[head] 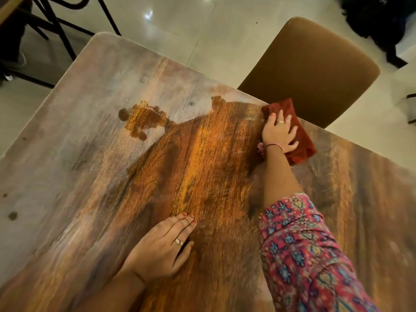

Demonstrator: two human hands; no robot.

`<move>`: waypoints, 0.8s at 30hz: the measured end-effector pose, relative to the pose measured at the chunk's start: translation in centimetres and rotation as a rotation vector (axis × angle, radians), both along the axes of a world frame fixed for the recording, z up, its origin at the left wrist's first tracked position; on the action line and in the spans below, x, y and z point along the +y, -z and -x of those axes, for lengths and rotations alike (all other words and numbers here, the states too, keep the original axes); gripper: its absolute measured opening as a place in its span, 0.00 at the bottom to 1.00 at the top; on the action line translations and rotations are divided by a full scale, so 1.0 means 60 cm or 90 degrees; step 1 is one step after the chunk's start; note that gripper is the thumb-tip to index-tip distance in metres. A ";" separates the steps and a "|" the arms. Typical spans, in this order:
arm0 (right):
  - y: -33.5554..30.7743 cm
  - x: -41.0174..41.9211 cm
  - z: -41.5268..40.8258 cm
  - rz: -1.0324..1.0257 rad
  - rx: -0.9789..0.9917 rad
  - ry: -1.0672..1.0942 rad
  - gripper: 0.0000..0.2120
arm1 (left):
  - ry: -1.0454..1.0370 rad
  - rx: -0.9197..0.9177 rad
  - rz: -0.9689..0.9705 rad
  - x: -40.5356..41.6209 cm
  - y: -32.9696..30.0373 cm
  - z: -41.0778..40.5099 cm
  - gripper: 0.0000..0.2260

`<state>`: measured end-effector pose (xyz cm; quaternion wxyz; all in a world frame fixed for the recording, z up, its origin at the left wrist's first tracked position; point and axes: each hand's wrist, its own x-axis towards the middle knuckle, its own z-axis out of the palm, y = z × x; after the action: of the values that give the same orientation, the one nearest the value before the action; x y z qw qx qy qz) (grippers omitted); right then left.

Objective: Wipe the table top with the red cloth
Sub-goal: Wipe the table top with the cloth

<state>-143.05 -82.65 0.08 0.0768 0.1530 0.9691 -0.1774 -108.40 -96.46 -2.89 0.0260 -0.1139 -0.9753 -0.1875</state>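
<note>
The wooden table top fills most of the view; its middle looks dark and wet, its left side pale and dusty. A folded red cloth lies near the table's far right edge. My right hand presses flat on the cloth with fingers spread and straight. My left hand rests flat on the table near the front, fingers straight, holding nothing. Wet blotches sit on the pale area left of centre.
A brown padded chair stands just beyond the table's far right edge. Black metal chair legs are on the tiled floor at the top left. A dark bag lies at the top right.
</note>
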 end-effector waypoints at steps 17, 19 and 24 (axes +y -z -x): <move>0.014 -0.213 -0.108 -0.123 0.074 -0.736 0.25 | 0.004 -0.009 0.038 0.000 0.003 -0.002 0.21; 0.010 -0.178 -0.042 -0.106 0.026 -0.535 0.26 | 0.003 -0.006 0.039 0.000 0.004 -0.002 0.21; 0.000 -0.021 0.034 -0.074 -0.044 -0.183 0.34 | 0.004 -0.010 0.038 0.000 0.002 0.000 0.21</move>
<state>-145.08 -83.92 0.10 0.1260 0.0233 0.9864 -0.1030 -108.38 -96.44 -3.00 0.0143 -0.1161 -0.9803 -0.1594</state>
